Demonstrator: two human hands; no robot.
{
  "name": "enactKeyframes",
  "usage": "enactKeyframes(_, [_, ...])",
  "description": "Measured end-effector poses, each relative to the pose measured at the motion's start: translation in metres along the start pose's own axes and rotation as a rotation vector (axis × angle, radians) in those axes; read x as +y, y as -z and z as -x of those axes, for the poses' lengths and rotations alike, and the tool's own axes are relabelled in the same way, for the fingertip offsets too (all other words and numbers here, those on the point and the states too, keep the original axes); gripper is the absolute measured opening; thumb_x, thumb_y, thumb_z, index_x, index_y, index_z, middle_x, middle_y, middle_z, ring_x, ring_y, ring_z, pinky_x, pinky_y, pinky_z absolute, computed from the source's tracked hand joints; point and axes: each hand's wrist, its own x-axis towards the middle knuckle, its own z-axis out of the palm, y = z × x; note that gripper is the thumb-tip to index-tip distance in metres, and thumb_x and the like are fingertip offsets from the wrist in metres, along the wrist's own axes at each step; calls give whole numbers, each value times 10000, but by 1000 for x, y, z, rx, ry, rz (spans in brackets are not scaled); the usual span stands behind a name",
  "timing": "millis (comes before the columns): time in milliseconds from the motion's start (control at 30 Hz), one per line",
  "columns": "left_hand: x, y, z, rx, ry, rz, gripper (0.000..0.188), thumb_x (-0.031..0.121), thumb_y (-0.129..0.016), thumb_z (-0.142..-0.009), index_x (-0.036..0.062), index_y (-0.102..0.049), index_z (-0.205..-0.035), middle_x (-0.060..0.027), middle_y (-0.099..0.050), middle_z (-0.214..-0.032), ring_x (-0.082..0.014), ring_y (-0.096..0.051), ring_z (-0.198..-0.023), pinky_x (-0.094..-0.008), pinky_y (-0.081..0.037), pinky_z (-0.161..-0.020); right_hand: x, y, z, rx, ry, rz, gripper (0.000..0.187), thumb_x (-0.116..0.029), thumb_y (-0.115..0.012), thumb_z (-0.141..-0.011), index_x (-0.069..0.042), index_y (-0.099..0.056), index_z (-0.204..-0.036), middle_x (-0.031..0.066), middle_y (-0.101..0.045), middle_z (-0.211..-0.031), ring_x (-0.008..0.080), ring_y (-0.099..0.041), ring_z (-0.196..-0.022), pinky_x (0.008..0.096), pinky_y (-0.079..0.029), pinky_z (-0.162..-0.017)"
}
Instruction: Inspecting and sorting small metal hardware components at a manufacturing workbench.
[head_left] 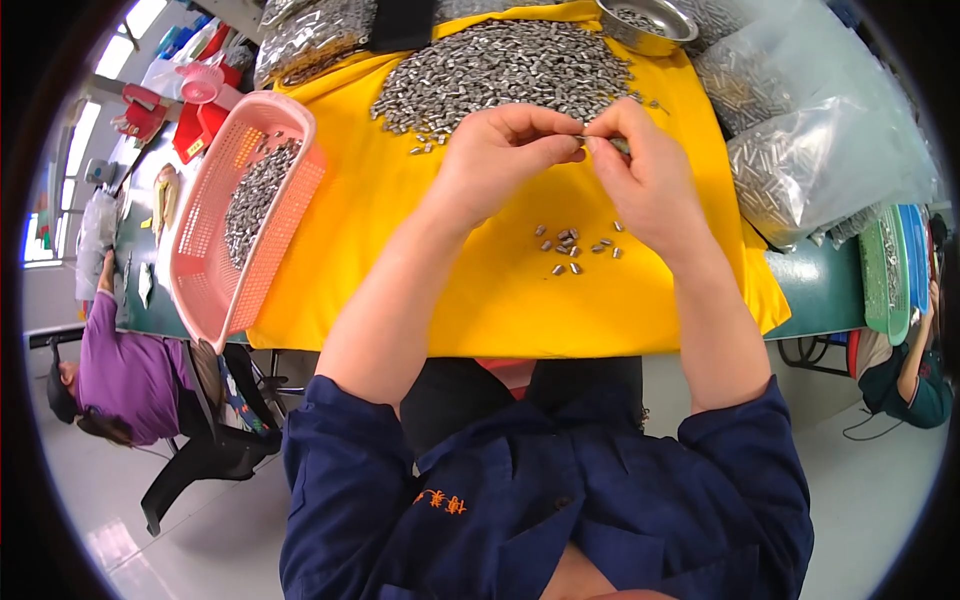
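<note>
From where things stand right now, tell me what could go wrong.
The small metal piece in the right hand could slip and get lost in the heap beyond.
The loose pieces on the yellow cloth might scatter if brushed.
The pink basket, near the table's front edge, might spill if bumped.

Silv. pcs [500, 65], yel. cloth [500, 310]

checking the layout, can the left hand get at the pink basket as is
Probably yes: mostly bare yellow cloth lies between the left hand and the pink basket, which is open on top. Its fingers are busy beside the right hand, though.
</note>
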Motion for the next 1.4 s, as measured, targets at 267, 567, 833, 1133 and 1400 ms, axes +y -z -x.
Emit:
enactKeyframes(267, [-7,18,-9,69,-66,-68,110,52,-604,-771,-4,-601,-866,-35,-617,-786,-93,-581,-708,-204,-467,-656,1,13,-4,90,-19,-4,65,-70,-524,-776,-25,-510,-822,65,-533,-633,145,-474,-529,258,-385,-505])
enactKeyframes(567, [-4,-11,11,-131,-183,-633,102,58,-609,-724,28,-619,-821,-53,-630,-786,-133,-606,-712,-246,-481,-660,16,15,-7,168,-3,-59,93,-110,-545,-809,-27,-531,-847,5,-522,-661,59,-440,-573,208,-363,-512])
enactKeyframes(833, [-18,-34,24,-338,-461,-865,145,98,-605,-693,50,-621,-829,-84,-604,-889,-247,-583,-792,-317,-474,-708,15,14,-9,165,-26,-98,88,-97,-541,-821,-20,-527,-860,-23,-500,-685,35,-413,-601,180,-352,-528])
enactKeyframes(1133, [-26,-34,29,-392,-601,-978,89,137,-639,-662,68,-618,-714,-76,-576,-786,-264,-542,-746,-354,-449,-666,18,9,-10,199,17,-136,100,-123,-553,-790,-31,-542,-828,22,-536,-614,79,-466,-539,231,-385,-501])
enactKeyframes(1400, [-21,-20,55,-353,-559,-1010,76,94,-634,-631,74,-565,-654,-73,-555,-713,-269,-531,-712,-359,-440,-628,22,5,-8,134,40,-86,94,-116,-543,-797,-28,-540,-830,12,-530,-610,63,-451,-538,225,-373,-492])
